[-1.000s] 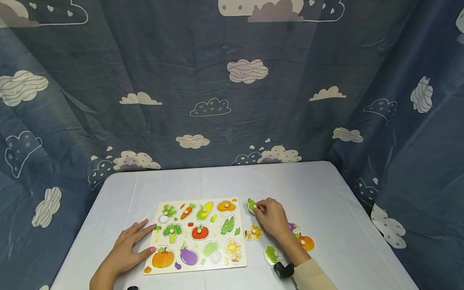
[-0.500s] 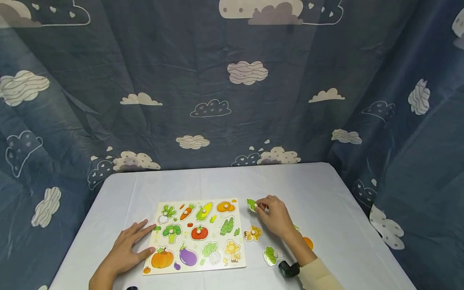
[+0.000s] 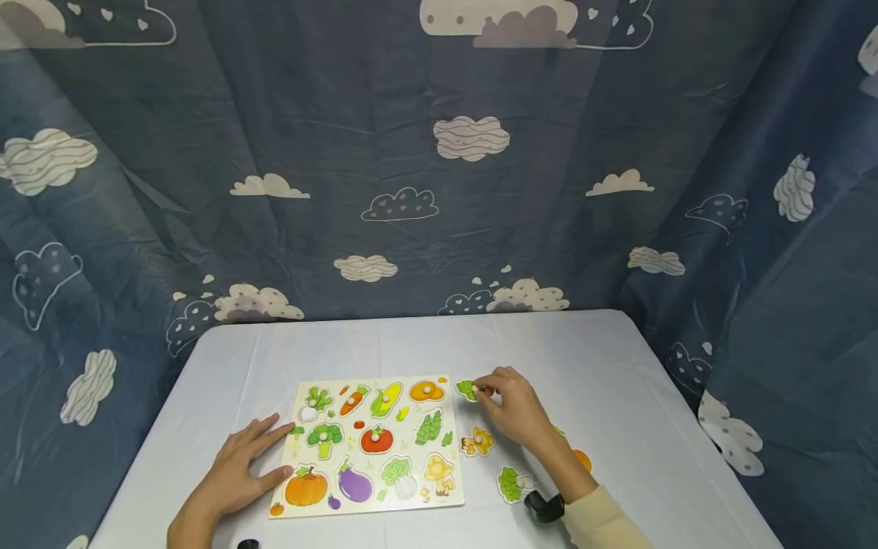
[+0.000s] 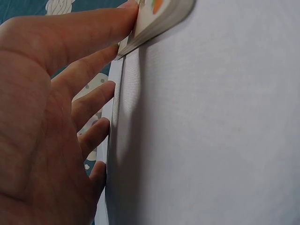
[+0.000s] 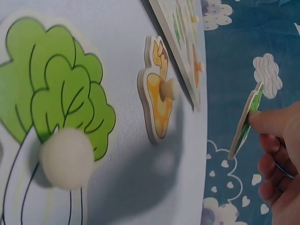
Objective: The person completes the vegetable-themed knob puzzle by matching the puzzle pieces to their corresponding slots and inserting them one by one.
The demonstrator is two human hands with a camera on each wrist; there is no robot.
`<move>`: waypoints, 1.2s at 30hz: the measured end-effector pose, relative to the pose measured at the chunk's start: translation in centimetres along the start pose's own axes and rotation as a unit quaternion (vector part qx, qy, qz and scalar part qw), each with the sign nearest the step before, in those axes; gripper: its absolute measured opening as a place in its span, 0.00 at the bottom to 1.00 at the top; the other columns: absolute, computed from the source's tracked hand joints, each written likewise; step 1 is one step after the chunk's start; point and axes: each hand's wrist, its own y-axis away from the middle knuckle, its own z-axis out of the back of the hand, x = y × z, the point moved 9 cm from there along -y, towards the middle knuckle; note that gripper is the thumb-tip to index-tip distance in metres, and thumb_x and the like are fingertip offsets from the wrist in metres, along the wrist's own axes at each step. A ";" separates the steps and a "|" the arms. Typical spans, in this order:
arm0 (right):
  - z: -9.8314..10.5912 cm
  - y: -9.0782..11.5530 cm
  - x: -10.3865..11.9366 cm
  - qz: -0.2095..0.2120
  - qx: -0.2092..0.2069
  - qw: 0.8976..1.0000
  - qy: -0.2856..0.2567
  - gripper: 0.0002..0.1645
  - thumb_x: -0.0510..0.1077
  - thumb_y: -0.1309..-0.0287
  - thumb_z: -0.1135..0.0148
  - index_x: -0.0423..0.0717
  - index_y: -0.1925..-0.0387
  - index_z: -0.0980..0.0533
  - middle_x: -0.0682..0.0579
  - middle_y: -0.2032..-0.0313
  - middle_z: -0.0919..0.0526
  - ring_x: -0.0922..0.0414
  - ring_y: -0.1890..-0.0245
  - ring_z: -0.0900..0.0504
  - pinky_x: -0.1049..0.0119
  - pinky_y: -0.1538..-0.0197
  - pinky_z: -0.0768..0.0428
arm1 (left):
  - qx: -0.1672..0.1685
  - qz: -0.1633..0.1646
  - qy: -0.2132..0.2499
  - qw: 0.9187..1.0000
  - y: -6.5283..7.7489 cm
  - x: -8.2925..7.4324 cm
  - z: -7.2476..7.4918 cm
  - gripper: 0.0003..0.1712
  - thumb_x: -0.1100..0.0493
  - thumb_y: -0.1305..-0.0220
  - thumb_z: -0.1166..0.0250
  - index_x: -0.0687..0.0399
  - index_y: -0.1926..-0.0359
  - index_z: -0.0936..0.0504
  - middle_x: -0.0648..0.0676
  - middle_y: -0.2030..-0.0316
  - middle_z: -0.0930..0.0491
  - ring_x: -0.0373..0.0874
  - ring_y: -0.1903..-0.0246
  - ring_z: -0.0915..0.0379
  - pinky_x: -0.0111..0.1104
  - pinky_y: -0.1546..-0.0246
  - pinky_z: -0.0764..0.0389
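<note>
My right hand (image 3: 516, 408) pinches a green vegetable puzzle piece (image 3: 465, 389) between thumb and fingers, just off the far right corner of the wooden puzzle board (image 3: 405, 438). Seen from the right wrist, the green piece (image 5: 243, 126) is held nearly edge-on, raised off the cloth. Spread out, my left hand (image 3: 236, 473) touches the board's left edge with thumb and index fingertip. The left wrist view has the thumb over the board's edge (image 4: 161, 28) and the other fingers extended. Knobbed vegetable pieces sit in several slots; the green pod, cabbage, mushroom and eggplant places show no knob.
A mushroom piece (image 3: 483, 441) lies just right of the board. Nearer me is a cabbage piece (image 3: 511, 485) with a round knob. An orange piece (image 3: 583, 459) is partly covered by my right forearm. A cloud-patterned curtain (image 3: 405, 114) hangs behind the white table (image 3: 590, 358).
The green piece has shifted slightly left and turned in my right hand's fingers. My right forearm now covers the purple piece and more of the orange one. My left hand holds its place.
</note>
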 end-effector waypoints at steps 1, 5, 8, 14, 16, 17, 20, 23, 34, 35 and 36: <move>-0.1 0.0 0.1 0.002 0.003 1.000 -0.001 0.07 0.42 0.40 0.26 0.50 0.59 0.11 0.64 0.71 0.21 0.57 0.64 0.23 0.63 0.57 0.20 | 0.001 0.001 0.000 1.000 0.0 0.0 0.0 0.42 0.35 0.46 0.27 0.40 0.31 0.22 0.61 0.25 0.33 0.71 0.26 0.47 0.74 0.29 0.52; -0.5 -0.1 0.8 0.019 0.015 1.000 0.000 0.07 0.42 0.39 0.26 0.51 0.59 0.11 0.65 0.71 0.22 0.57 0.64 0.23 0.64 0.57 0.20 | 0.003 0.004 0.001 1.000 0.0 0.0 0.0 0.42 0.35 0.46 0.27 0.40 0.31 0.22 0.61 0.25 0.33 0.71 0.25 0.48 0.74 0.28 0.52; -0.8 -0.2 1.4 0.035 0.022 0.999 0.001 0.07 0.43 0.38 0.27 0.51 0.58 0.11 0.65 0.71 0.23 0.59 0.64 0.24 0.64 0.57 0.19 | 0.004 0.006 0.003 1.000 0.0 0.0 0.0 0.42 0.35 0.46 0.27 0.40 0.31 0.22 0.61 0.25 0.34 0.70 0.25 0.48 0.74 0.28 0.53; -1.5 -0.3 2.4 0.042 0.040 0.998 0.000 0.09 0.44 0.38 0.27 0.52 0.56 0.11 0.66 0.70 0.22 0.60 0.64 0.24 0.66 0.57 0.19 | 0.003 0.004 0.002 1.000 -0.1 0.0 0.0 0.42 0.34 0.46 0.27 0.40 0.31 0.23 0.61 0.25 0.34 0.70 0.25 0.48 0.74 0.28 0.53; -1.7 -0.3 2.7 0.042 0.044 0.998 -0.001 0.09 0.45 0.38 0.27 0.52 0.55 0.11 0.66 0.70 0.22 0.58 0.63 0.22 0.67 0.58 0.20 | 0.004 0.004 0.001 1.000 -0.1 0.0 0.0 0.43 0.34 0.46 0.27 0.40 0.31 0.23 0.61 0.25 0.34 0.70 0.25 0.48 0.74 0.28 0.53; -1.9 -0.3 2.8 0.044 0.045 0.998 -0.002 0.09 0.45 0.38 0.27 0.52 0.55 0.11 0.66 0.69 0.22 0.57 0.63 0.22 0.67 0.58 0.20 | 0.004 0.005 0.001 1.000 -0.1 0.0 0.0 0.43 0.34 0.46 0.27 0.40 0.31 0.23 0.61 0.25 0.34 0.70 0.25 0.48 0.74 0.28 0.53; -2.3 -0.4 3.3 0.055 0.043 0.998 -0.002 0.09 0.44 0.38 0.26 0.52 0.56 0.11 0.65 0.70 0.21 0.56 0.64 0.21 0.67 0.59 0.21 | 0.007 0.008 0.001 1.000 -0.1 0.0 0.0 0.43 0.34 0.46 0.27 0.40 0.30 0.23 0.61 0.25 0.34 0.71 0.25 0.48 0.74 0.28 0.53; -2.9 -0.4 3.7 0.069 0.043 0.997 -0.003 0.09 0.44 0.39 0.26 0.52 0.57 0.11 0.65 0.70 0.22 0.58 0.65 0.22 0.68 0.60 0.21 | 0.010 0.011 0.003 1.000 -0.1 0.0 0.0 0.43 0.34 0.46 0.27 0.40 0.30 0.23 0.61 0.24 0.34 0.71 0.25 0.49 0.74 0.28 0.53; -5.5 -0.4 4.3 0.100 0.087 0.991 0.004 0.07 0.45 0.37 0.28 0.53 0.57 0.11 0.66 0.72 0.22 0.65 0.68 0.30 0.73 0.64 0.25 | 0.010 0.013 0.010 1.000 0.0 -0.1 0.1 0.42 0.36 0.46 0.26 0.39 0.30 0.23 0.60 0.24 0.35 0.70 0.24 0.49 0.73 0.27 0.54; -5.7 -0.3 4.4 0.103 0.094 0.990 0.004 0.08 0.45 0.36 0.28 0.53 0.57 0.11 0.66 0.71 0.22 0.66 0.68 0.30 0.73 0.64 0.25 | 0.009 0.012 0.011 1.000 0.0 -0.1 0.1 0.42 0.36 0.46 0.26 0.39 0.30 0.23 0.60 0.24 0.35 0.70 0.24 0.49 0.73 0.27 0.54; -5.9 -0.2 4.5 0.107 0.101 0.989 0.004 0.08 0.45 0.36 0.28 0.53 0.56 0.11 0.66 0.70 0.21 0.65 0.68 0.29 0.74 0.64 0.25 | 0.008 0.011 0.012 1.000 0.0 -0.1 0.1 0.42 0.36 0.46 0.26 0.39 0.30 0.23 0.61 0.24 0.35 0.70 0.24 0.49 0.73 0.27 0.54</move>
